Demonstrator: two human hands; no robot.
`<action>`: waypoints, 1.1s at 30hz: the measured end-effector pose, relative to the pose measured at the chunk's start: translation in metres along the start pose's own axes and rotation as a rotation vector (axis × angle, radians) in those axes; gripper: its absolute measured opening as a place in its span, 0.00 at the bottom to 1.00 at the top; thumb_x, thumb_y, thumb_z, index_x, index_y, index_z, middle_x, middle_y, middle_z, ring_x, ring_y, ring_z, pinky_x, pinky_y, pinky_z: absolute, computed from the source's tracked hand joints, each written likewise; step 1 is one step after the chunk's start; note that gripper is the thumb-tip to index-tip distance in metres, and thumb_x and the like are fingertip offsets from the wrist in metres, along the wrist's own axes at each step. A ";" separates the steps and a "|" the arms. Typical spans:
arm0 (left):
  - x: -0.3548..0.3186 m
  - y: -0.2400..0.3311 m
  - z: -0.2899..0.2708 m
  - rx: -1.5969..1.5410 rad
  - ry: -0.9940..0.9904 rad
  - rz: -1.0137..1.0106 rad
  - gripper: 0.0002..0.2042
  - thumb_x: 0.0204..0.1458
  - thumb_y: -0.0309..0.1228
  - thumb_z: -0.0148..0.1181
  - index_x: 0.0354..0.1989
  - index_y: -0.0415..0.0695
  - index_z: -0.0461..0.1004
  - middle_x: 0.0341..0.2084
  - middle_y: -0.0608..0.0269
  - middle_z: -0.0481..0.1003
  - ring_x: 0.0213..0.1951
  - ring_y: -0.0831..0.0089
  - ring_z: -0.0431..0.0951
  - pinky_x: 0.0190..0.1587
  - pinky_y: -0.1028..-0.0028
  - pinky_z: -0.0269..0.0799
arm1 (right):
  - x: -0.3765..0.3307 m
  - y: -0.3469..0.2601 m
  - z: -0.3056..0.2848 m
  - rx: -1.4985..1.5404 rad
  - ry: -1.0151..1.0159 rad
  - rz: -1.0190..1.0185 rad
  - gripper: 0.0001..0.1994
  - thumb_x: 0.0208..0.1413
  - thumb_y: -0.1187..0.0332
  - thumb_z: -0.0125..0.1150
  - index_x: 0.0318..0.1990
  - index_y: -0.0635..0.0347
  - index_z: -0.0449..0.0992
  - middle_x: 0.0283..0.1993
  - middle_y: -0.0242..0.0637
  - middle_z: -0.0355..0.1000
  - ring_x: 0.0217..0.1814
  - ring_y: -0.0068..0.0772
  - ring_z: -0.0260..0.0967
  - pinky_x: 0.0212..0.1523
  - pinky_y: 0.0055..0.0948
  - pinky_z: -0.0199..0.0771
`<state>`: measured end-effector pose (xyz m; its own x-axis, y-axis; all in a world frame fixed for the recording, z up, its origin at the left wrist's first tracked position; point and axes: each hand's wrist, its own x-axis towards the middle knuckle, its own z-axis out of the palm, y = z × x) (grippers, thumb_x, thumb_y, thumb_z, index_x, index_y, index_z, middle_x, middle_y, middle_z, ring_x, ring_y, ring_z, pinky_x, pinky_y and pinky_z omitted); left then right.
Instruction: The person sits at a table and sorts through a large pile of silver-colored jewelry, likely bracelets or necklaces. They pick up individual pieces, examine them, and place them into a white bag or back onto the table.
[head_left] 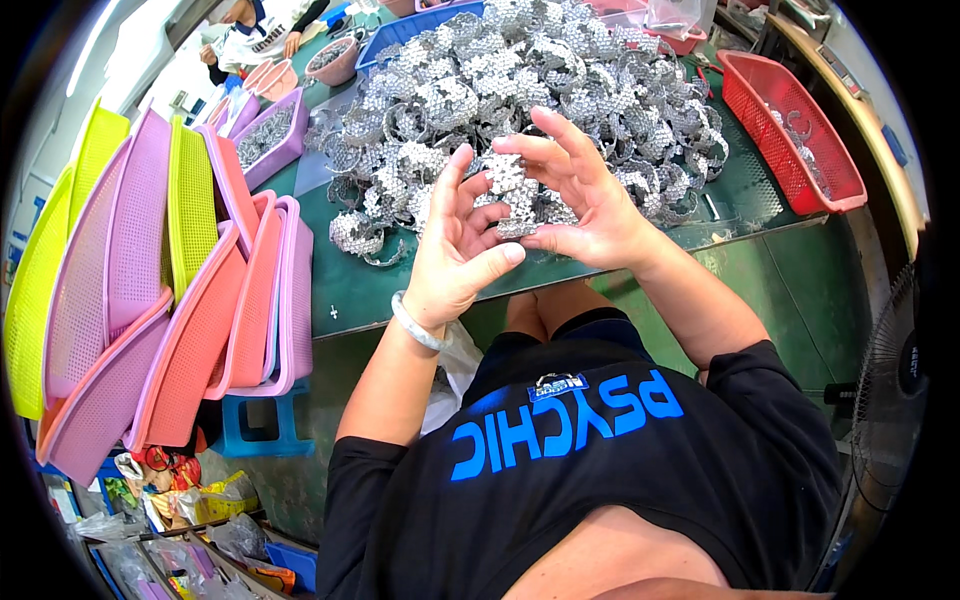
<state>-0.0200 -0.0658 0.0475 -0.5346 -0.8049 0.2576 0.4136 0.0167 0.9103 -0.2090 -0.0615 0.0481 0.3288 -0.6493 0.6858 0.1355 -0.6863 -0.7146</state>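
Between my two hands, above the front edge of the table, is a silver-grey metal piece (512, 195) with a pattern of small light plates, like the pieces heaped behind it. The fingers of my left hand (452, 235) curl at its left side, the thumb pointing to its lower end. My right hand (590, 205) pinches it from the right, with index finger at the top and thumb near the bottom. A large pile of similar curled metal pieces (570, 85) lies just beyond my hands. Where exactly the left fingertips touch is partly hidden.
The green table (365, 300) carries a red basket (780, 135) with some pieces at right and a purple basket (275, 135) at left. Stacked colourful baskets (190, 350) lean beside a blue stool (262, 425). A fan (890, 380) stands at right. Another person (255, 40) works at far left.
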 end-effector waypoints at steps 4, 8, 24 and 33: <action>0.000 -0.002 0.001 0.002 0.026 0.002 0.47 0.38 0.17 0.65 0.66 0.52 0.42 0.52 0.63 0.56 0.46 0.72 0.64 0.49 0.71 0.67 | -0.001 -0.002 -0.001 -0.016 -0.007 0.025 0.48 0.39 0.82 0.64 0.66 0.56 0.39 0.63 0.44 0.54 0.67 0.40 0.51 0.64 0.37 0.51; 0.000 -0.003 0.002 -0.029 0.029 -0.002 0.46 0.38 0.18 0.65 0.66 0.50 0.42 0.50 0.63 0.57 0.47 0.73 0.64 0.48 0.72 0.69 | 0.000 0.000 0.002 -0.003 0.016 -0.040 0.47 0.36 0.86 0.62 0.66 0.56 0.43 0.62 0.44 0.56 0.66 0.38 0.51 0.64 0.35 0.51; 0.005 -0.002 0.000 -0.016 0.058 -0.037 0.28 0.47 0.26 0.62 0.57 0.38 0.57 0.48 0.60 0.64 0.45 0.75 0.68 0.45 0.75 0.68 | -0.004 0.000 -0.008 -0.308 -0.090 -0.047 0.52 0.37 0.75 0.68 0.67 0.51 0.37 0.67 0.48 0.47 0.67 0.44 0.49 0.61 0.42 0.54; 0.006 -0.008 0.004 0.090 0.036 0.137 0.35 0.39 0.17 0.64 0.58 0.41 0.55 0.50 0.60 0.60 0.51 0.71 0.64 0.52 0.70 0.65 | -0.007 -0.003 -0.002 0.130 0.011 0.253 0.48 0.44 0.67 0.67 0.67 0.53 0.36 0.60 0.43 0.56 0.58 0.32 0.58 0.57 0.33 0.58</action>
<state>-0.0294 -0.0686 0.0428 -0.4505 -0.8120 0.3711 0.4123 0.1794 0.8932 -0.2137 -0.0555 0.0460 0.3570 -0.7987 0.4843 0.1697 -0.4544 -0.8745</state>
